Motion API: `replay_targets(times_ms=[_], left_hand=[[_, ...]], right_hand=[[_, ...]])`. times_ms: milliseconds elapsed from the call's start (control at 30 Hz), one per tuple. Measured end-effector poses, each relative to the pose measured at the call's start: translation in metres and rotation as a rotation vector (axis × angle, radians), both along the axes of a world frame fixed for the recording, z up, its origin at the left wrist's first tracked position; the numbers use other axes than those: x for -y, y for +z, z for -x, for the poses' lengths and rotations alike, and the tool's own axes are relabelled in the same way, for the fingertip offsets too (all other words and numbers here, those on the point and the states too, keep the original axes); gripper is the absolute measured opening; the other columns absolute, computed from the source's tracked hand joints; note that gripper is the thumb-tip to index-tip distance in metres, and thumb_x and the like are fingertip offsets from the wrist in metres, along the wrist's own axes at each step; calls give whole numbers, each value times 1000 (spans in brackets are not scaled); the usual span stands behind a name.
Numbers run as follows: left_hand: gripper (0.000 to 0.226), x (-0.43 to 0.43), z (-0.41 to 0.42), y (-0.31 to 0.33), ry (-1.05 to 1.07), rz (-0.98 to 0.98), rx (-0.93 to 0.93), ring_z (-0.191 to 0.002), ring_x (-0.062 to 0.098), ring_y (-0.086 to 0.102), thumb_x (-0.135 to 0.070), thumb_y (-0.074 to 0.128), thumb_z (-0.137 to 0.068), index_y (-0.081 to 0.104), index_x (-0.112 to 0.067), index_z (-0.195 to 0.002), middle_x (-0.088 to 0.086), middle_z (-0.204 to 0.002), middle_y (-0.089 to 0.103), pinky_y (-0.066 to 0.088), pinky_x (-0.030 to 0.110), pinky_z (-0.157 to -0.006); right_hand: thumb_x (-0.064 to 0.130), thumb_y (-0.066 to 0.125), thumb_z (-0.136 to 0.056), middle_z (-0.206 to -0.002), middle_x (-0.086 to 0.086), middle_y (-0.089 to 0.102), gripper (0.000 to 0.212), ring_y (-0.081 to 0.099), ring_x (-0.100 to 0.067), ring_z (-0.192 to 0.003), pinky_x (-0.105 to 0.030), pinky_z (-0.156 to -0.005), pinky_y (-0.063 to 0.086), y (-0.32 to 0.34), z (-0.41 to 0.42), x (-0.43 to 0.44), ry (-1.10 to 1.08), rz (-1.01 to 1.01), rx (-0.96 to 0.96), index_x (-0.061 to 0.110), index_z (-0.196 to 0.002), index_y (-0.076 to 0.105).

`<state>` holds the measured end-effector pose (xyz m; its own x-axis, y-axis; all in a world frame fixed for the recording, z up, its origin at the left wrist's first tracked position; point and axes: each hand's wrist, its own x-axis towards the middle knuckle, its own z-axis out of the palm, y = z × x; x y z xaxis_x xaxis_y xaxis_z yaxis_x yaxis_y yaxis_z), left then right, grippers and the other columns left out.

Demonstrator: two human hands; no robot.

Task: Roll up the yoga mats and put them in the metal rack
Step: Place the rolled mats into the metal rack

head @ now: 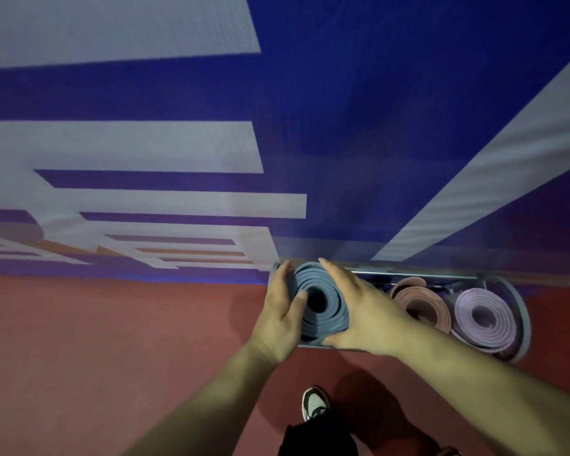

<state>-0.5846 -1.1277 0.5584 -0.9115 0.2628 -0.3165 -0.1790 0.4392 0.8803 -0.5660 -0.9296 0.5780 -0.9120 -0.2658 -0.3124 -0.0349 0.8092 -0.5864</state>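
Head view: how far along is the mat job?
Done: the pink mat and lilac mat stand rolled in the metal rack. In hand: the left hand and right hand grip the rolled blue mat at the rack's left end. Left: seating it fully; no unrolled mats show here.

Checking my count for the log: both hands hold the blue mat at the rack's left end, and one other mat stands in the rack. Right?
Not one: the head view shows two other mats in the rack, a pink mat and a lilac mat right of the blue mat. The left hand and right hand do hold the blue mat at the rack's left end.
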Motion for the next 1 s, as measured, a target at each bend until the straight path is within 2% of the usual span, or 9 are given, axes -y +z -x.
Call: replay_targets(times_ms=[100,200,300,433,567,667,767,833,1000], left_hand=[[73,-2,-3,-9,2,59,-53,-151,12,25,-59,36,-98,23,-18,-157,0,-161,30,25,43,-123],[69,-7,5,-11,13,63,-61,-150,11,26,-56,37,-101,20,-22,-158,-2,-160,32,24,41,-124],[60,-10,11,-7,32,44,-63,-142,4,36,-39,41,-105,18,-27,-159,-6,-154,41,29,32,-121],[61,-1,14,-13,64,12,-98,-134,7,48,-39,41,-103,19,-25,-157,-6,-142,51,37,30,-113],[58,0,15,-26,75,28,-52,-134,2,47,-34,44,-105,22,-20,-157,-12,-140,50,37,33,-116],[60,-4,12,-42,76,43,-16,-141,8,41,-43,45,-103,24,-25,-156,-7,-150,44,34,38,-119],[69,-4,7,-63,43,42,62,-146,10,36,-62,40,-97,13,-41,-157,-5,-159,37,32,45,-120],[70,-5,3,-74,26,39,111,-148,5,31,-57,42,-97,12,-39,-158,-9,-161,32,28,42,-123],[70,5,-3,-94,-108,71,229,-122,-36,23,-21,45,-103,3,-32,-158,-33,-141,30,20,4,-110]], right_hand=[[60,82,-60,-167,9,19,134,39,-18,-144,-32,-118,33,-6,-1,0,20,-25,-5,38,-159,-6],[52,86,-61,-166,12,20,134,41,-17,-143,-33,-114,39,-5,3,-1,-23,41,4,44,-157,-7],[50,88,-59,-163,9,31,134,52,-20,-134,-39,-106,48,3,7,-2,-53,73,-25,51,-153,-7],[49,86,-63,-162,10,32,132,51,-18,-134,-37,-102,50,9,10,6,-52,35,-63,47,-156,-7],[43,88,-67,-167,8,22,131,37,-15,-144,-18,-110,32,-6,15,9,-13,15,26,36,-161,-4],[41,89,-68,-168,5,21,132,35,-16,-145,-6,-100,18,-28,15,7,20,-12,87,31,-162,-4],[47,90,-65,-165,5,25,136,37,-15,-144,-15,-106,29,-52,11,5,-7,14,163,33,-161,-4],[59,88,-60,-163,7,29,138,37,-15,-146,-24,-113,31,-70,7,4,-3,-58,145,32,-162,-1],[71,78,-57,-165,12,26,135,14,-17,-155,-49,-124,6,-107,-4,7,25,-249,129,32,-161,1]])
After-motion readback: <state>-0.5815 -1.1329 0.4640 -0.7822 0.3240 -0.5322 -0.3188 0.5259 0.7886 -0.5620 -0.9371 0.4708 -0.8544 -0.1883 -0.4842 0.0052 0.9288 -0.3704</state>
